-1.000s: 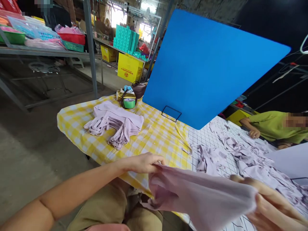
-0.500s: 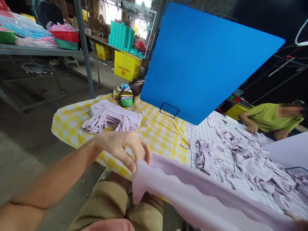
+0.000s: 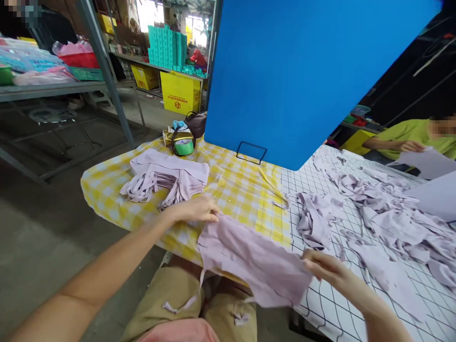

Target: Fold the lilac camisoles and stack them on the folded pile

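A pale lilac cloth piece is stretched between my two hands above the table's near edge, with thin straps dangling over my lap. My left hand pinches its upper left corner. Its right end is gripped by my right hand, fingers closed on the edge. Just beyond my left hand lies a neat stack of matching lilac pieces, their straps hanging in looped bunches. To the right, a crumpled lilac bundle and a loose heap of lilac cloth rest on the white grid-patterned cover.
A large blue board stands at the table's back beside a wire stand. Green tape and a dark bag sit by the stack on the yellow checked cloth. A co-worker holds lilac fabric at far right.
The cloth has been turned and spread flatter, its straps now hanging down. Both hands have come into view, my right hand moving inward. The co-worker has raised a piece of fabric.
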The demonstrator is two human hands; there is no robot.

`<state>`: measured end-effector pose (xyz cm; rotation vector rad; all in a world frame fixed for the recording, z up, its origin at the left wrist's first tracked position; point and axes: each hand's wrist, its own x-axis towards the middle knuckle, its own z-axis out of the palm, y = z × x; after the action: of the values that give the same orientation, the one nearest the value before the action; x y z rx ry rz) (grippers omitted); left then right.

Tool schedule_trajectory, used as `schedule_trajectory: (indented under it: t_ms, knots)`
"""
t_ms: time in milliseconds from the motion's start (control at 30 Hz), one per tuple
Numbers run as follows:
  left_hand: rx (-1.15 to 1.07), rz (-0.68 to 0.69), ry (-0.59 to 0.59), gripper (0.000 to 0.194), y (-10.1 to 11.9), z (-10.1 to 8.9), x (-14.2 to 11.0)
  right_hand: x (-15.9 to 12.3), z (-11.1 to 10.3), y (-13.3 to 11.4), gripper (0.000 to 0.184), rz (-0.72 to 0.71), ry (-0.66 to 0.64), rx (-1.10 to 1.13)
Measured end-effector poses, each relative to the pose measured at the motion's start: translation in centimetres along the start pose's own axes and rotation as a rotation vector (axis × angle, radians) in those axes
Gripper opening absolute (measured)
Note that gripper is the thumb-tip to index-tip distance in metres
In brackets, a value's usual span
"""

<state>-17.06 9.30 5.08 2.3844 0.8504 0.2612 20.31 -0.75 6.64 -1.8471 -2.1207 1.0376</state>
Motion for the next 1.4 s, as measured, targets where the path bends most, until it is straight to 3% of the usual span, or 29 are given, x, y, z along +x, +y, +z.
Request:
schedule_trajectory:
  t_ms: [67, 133, 300, 433, 600, 800, 900, 1000, 1067, 1200, 1400]
  knots:
    - [0.088, -0.074, -0.013, 0.019, -1.6, 2.2, 1.0, 2.7, 2.0, 0.5, 0.04, 0.029, -0.014, -0.028]
    - [0.107, -0.103, 0.019, 0.021, -2.5, 3.1, 1.6, 4.1, 3.0, 1.3, 0.039, 0.048, 0.046, -0.061]
    - [-0.052, -0.183, 0.122, 0.016, -3.2, 2.4, 3.0, 5.2, 2.3, 2.2, 0.039, 0.026, 0.129, -0.066]
    - [-0.048, -0.283, 0.218, 0.01, -4.2, 3.0, 5.5, 7.2, 2.5, 2.3, 0.035, 0.027, 0.265, -0.23]
    - [-0.032, -0.307, 0.295, 0.027, -5.3, 4.6, 7.1, 9.7, 4.1, 3.3, 0.028, 0.041, 0.409, -0.284]
    - [-0.072, -0.336, 0.412, 0.045, -6.2, 4.5, 7.4, 11.1, 3.9, 4.7, 0.031, 0.014, 0.537, -0.342]
    - [-0.017, -0.4, 0.469, 0.054, -6.4, 5.0, 7.6, 11.7, 4.5, 4.4, 0.034, 0.03, 0.625, -0.401]
    - [0.131, -0.412, 0.548, 0.056, -5.7, 6.2, 7.3, 11.5, 6.4, 3.0, 0.042, 0.063, 0.763, -0.477]
    - [0.245, -0.328, 0.483, 0.055, -4.9, 7.2, 6.3, 11.0, 8.3, 2.1, 0.045, 0.043, 0.765, -0.544]
    - [0.337, -0.212, 0.199, 0.05, -4.0, 8.8, 2.8, 9.3, 11.7, 2.1, 0.05, 0.021, 0.595, -0.578]
    - [0.39, -0.223, 0.143, 0.051, -5.1, 8.9, -2.5, 7.1, 12.8, 3.7, 0.054, 0.03, 0.575, -0.591]
